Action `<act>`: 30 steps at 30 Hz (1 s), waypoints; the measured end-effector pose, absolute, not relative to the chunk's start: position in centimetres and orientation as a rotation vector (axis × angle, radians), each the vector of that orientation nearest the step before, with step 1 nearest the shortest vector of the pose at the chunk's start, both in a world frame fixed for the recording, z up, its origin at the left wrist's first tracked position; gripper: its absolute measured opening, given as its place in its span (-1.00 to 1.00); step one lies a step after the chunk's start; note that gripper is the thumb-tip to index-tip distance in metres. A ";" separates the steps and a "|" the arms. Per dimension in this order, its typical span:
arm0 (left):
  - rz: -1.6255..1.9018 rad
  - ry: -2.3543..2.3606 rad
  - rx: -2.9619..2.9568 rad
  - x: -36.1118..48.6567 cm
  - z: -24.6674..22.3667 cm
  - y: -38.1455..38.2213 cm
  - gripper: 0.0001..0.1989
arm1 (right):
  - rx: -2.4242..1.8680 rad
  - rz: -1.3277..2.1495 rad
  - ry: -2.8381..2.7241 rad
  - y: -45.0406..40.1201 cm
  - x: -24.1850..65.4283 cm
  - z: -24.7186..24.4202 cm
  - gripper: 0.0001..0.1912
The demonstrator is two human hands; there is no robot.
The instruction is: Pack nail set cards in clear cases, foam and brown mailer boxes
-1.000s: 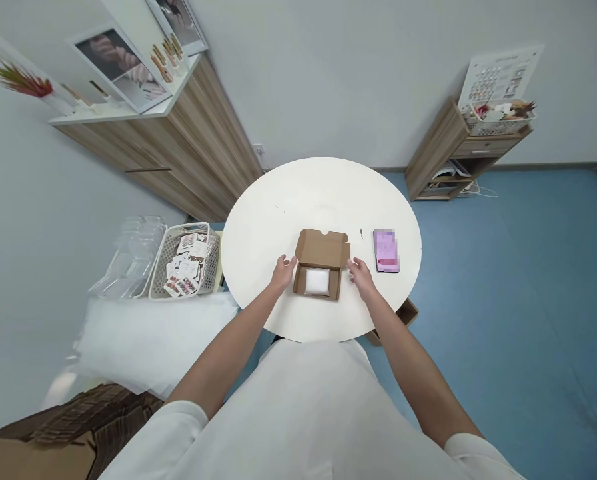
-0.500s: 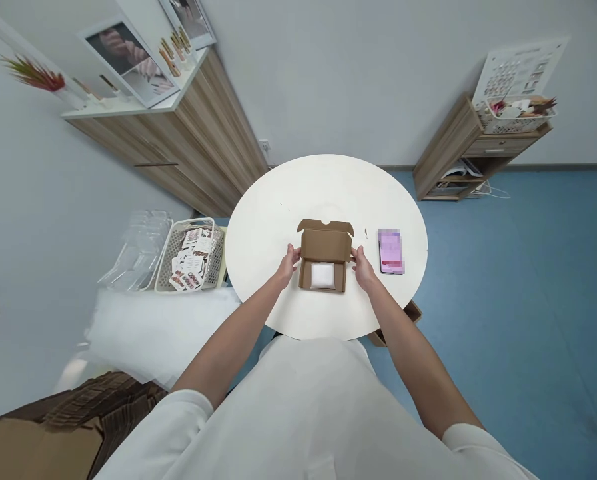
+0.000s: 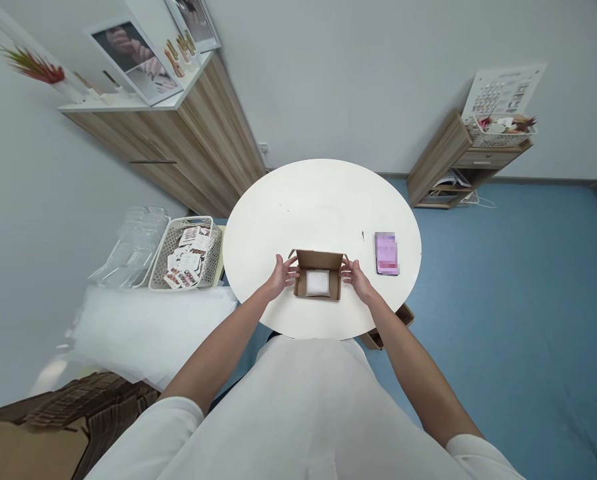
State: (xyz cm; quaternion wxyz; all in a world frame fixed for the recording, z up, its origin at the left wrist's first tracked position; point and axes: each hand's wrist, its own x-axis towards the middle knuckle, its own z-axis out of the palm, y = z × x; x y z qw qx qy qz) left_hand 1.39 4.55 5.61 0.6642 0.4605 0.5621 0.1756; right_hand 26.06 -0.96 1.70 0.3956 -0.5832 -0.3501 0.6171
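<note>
On the white table stands a small brown cardboard box (image 3: 318,298), its lid (image 3: 321,259) raised at the back and leaning partly forward. A white padded packet (image 3: 318,283) lies inside, on the box's floor. My left hand (image 3: 282,275) is at the left side of the box, fingers apart and fingertips at the lid's side flap. At the right side, my right hand (image 3: 356,277) has its fingers spread near the other flap. Whether the fingertips press on the cardboard, I cannot tell.
A pixelated purple phone-like item (image 3: 387,253) lies on the round white table (image 3: 323,193) to the right. Left of the table are a white basket (image 3: 161,267) of printed cards, clear plastic trays (image 3: 136,243), white sheets (image 3: 153,323) and stacked flat cardboard (image 3: 83,413).
The box lid has swung forward from lying back to nearly upright. Both hands have moved with it, fingers now spread at the side flaps. The view has shifted slightly.
</note>
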 end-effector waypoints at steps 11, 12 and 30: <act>0.381 1.265 1.431 0.0 5.8 1.6 -0.42 | -1.541 1.555 -1.129 -4.8 25.9 2.9 -0.40; 0.372 1.289 1.546 0.0 5.7 1.3 -0.45 | -1.573 1.498 -1.169 -5.1 25.7 3.0 -0.41; 0.133 1.490 1.906 -0.8 1.5 -2.5 -0.31 | -2.048 1.006 -1.484 -8.5 21.6 0.9 -0.44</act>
